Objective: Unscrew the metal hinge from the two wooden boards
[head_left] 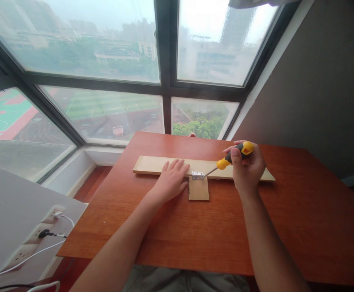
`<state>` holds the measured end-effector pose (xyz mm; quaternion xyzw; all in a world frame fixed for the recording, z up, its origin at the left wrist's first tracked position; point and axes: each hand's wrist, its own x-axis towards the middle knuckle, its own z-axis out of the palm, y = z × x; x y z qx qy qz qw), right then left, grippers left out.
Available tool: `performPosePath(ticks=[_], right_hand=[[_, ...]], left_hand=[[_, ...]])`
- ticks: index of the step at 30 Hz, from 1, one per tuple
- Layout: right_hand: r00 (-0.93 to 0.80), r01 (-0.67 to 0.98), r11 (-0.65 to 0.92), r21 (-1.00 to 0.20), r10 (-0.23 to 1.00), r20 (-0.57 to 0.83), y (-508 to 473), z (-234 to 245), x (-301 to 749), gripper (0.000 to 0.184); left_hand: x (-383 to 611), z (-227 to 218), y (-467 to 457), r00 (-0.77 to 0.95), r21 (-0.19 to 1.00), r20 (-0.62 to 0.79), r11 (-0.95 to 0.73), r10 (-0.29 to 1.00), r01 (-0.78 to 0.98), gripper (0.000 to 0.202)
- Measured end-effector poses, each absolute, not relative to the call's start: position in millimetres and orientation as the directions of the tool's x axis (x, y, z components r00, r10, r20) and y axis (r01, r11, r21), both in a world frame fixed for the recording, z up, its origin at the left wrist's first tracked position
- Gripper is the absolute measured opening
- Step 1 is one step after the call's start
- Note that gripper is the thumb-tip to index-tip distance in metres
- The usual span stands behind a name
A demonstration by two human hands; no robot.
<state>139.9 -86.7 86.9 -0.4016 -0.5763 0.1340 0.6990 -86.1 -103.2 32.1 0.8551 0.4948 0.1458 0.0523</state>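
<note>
A long pale wooden board [151, 164] lies across the table, with a small square wooden piece [199, 192] against its near edge. A silver metal hinge [197, 175] spans the seam between the two. My left hand [173, 179] rests flat on the long board, fingers stretched out, just left of the hinge. In my right hand [249, 168] is a yellow and black screwdriver [223, 163], gripped by its handle and tilted. Its shaft points down to the left, and the tip is at the hinge's right end. Whether the tip sits in a screw is too small to tell.
The reddish-brown wooden table [177, 239] stands by large windows with dark frames [166, 61]. A grey wall [316, 81] rises at the right. On the low wall at left are power sockets [23, 253] with plugs and cables. Something small [192, 135] shows at the table's far edge.
</note>
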Motion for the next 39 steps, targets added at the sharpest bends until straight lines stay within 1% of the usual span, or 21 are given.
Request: performPosePath(ticks=[3,5,7,10,12,14,17,19,21,23,25,27,29,32,34,36,39], right_hand=[[0.305,0.273,0.638,-0.720,0.652,0.694,-88.1,86.1,140.5,0.020],[0.308,0.276,0.633,-0.723,0.655,0.690,-88.8,85.3,141.3,0.021],[0.310,0.280,0.626,-0.727,0.658,0.686,-89.4,84.5,141.9,0.022],[0.315,0.293,0.622,-0.726,0.654,0.687,-90.1,84.1,141.9,0.023],[0.317,0.297,0.617,-0.728,0.656,0.685,-90.8,84.3,141.3,0.023],[0.318,0.303,0.608,-0.734,0.662,0.679,-91.6,84.6,140.5,0.024],[0.322,0.322,0.598,-0.734,0.660,0.679,-92.4,85.0,139.9,0.025],[0.327,0.339,0.593,-0.730,0.654,0.683,-92.5,85.1,140.1,0.026],[0.333,0.349,0.589,-0.729,0.649,0.684,-92.5,85.2,140.3,0.026],[0.338,0.342,0.596,-0.727,0.644,0.687,-92.5,85.4,140.3,0.026],[0.337,0.325,0.606,-0.726,0.642,0.688,-92.7,85.6,140.2,0.024],[0.338,0.320,0.611,-0.724,0.641,0.690,-93.1,85.8,140.2,0.024],[0.338,0.325,0.609,-0.723,0.639,0.691,-93.7,85.9,140.2,0.024],[0.337,0.330,0.607,-0.723,0.640,0.691,-94.4,86.1,140.5,0.025],[0.340,0.331,0.602,-0.727,0.642,0.687,-94.6,86.2,140.5,0.025],[0.346,0.331,0.602,-0.727,0.640,0.687,-94.5,86.5,140.4,0.025],[0.352,0.320,0.612,-0.723,0.632,0.690,-94.4,87.2,139.6,0.025]], left_hand=[[-86.8,39.2,-103.2,0.455,0.288,0.274,-0.524,0.847,0.802,0.044],[-85.5,45.4,-103.7,0.425,0.340,0.272,-0.499,0.863,0.797,0.030],[-82.7,50.4,-105.0,0.367,0.383,0.213,-0.423,0.906,0.821,0.018],[-77.1,52.2,-108.9,0.291,0.468,0.133,-0.319,0.947,0.824,0.020],[-73.8,49.3,-112.7,0.278,0.536,0.081,-0.277,0.957,0.797,0.021],[-71.2,45.2,-117.3,0.280,0.586,0.022,-0.239,0.960,0.774,0.018],[-69.0,40.6,-124.3,0.241,0.649,-0.019,-0.171,0.970,0.742,0.014],[-68.1,38.6,-127.6,0.211,0.717,-0.026,-0.128,0.977,0.685,0.012],[-67.1,35.7,-128.8,0.169,0.804,-0.046,-0.064,0.984,0.592,0.015],[-64.9,31.3,-128.2,0.133,0.890,-0.094,0.024,0.987,0.455,0.023],[-61.4,26.8,-126.7,0.140,0.952,-0.168,0.124,0.976,0.281,0.032],[-56.9,24.1,-125.9,0.123,0.958,-0.267,0.250,0.956,0.140,0.040],[-52.7,23.7,-127.1,0.090,0.935,-0.355,0.355,0.930,0.017,0.047],[-48.7,26.4,-132.9,0.080,0.876,-0.441,0.448,0.894,-0.181,0.049],[-47.0,28.8,-138.0,0.091,0.831,-0.469,0.474,0.879,-0.291,0.045],[-45.3,31.0,-142.1,0.109,0.800,-0.465,0.469,0.879,-0.374,0.039],[-42.4,33.2,-144.5,0.162,0.786,-0.428,0.455,0.889,-0.418,0.033]])
